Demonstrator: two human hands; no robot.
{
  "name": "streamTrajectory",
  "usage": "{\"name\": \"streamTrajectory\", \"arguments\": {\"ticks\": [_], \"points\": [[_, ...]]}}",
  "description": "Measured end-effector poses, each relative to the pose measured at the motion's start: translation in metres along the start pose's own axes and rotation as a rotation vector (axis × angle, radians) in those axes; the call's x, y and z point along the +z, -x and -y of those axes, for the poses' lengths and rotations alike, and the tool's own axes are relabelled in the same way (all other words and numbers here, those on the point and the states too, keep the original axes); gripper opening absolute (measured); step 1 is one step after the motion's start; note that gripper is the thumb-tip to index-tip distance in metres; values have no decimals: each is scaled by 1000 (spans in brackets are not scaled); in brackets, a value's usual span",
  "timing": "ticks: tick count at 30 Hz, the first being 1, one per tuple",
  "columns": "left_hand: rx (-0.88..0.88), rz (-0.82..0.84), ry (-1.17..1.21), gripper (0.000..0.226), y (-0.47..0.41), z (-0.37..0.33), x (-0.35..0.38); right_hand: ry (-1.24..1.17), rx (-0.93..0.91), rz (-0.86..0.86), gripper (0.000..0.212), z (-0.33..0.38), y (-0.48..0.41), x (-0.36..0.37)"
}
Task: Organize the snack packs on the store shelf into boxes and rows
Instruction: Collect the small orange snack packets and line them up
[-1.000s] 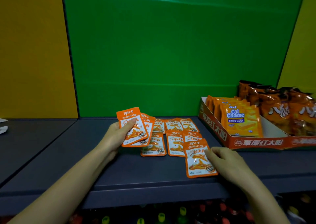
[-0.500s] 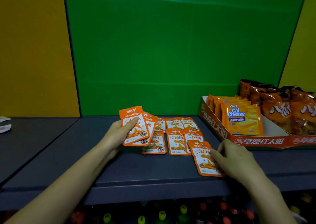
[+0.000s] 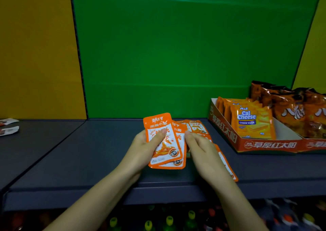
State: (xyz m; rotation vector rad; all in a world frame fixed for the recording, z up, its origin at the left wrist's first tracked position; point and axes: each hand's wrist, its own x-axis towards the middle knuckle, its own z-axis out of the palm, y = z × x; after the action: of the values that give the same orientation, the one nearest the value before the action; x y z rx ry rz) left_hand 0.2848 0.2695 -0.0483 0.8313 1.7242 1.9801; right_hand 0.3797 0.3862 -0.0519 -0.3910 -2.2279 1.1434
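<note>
My left hand (image 3: 141, 147) grips a small fanned stack of orange snack packs (image 3: 161, 124), thumb pressed on the top one, lifted above the dark shelf (image 3: 88, 151). My right hand (image 3: 202, 153) is right beside the stack, its fingertips at the stack's right edge. It holds another orange snack pack (image 3: 226, 163) that shows under its palm. Behind both hands, more orange packs (image 3: 197, 126) lie flat on the shelf, mostly hidden.
A red cardboard display box (image 3: 264, 145) at the right holds upright Cal Cheese wafer packs (image 3: 252, 123) and dark orange bags (image 3: 296, 112). White-wrapped items (image 3: 8, 130) lie at the far left. Bottles (image 3: 169, 221) stand on the level below the shelf's front edge.
My right hand has taken the front-right pack off the shelf and carried it left to the stack. My left hand has drawn the stack nearer and slightly right.
</note>
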Motion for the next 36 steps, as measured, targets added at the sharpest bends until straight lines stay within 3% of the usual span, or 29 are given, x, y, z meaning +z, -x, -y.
{"name": "streamTrajectory", "arguments": {"ticks": [5,9,14,20,31,34,36], "points": [[-38,82,-79,18,2,-1,-6,98,57,-47,37,-9,-1,-14],[-92,-10,-103,20,-4,-6,-25,174,86,-123,37,-24,-1,-35],[-95,-55,-597,35,-16,18,-25,489,47,-69,42,-38,-1,-26],[25,-145,-1244,51,-16,24,-17,651,74,-74,42,-40,2,-17],[27,-139,-1645,61,-9,10,-5,749,49,-119,28,-42,2,-20],[129,-244,-1680,64,-5,9,-6,686,11,-164,26,-46,5,-27],[408,-350,-1625,60,-4,18,-10,643,-32,-120,24,-50,7,-35]]}}
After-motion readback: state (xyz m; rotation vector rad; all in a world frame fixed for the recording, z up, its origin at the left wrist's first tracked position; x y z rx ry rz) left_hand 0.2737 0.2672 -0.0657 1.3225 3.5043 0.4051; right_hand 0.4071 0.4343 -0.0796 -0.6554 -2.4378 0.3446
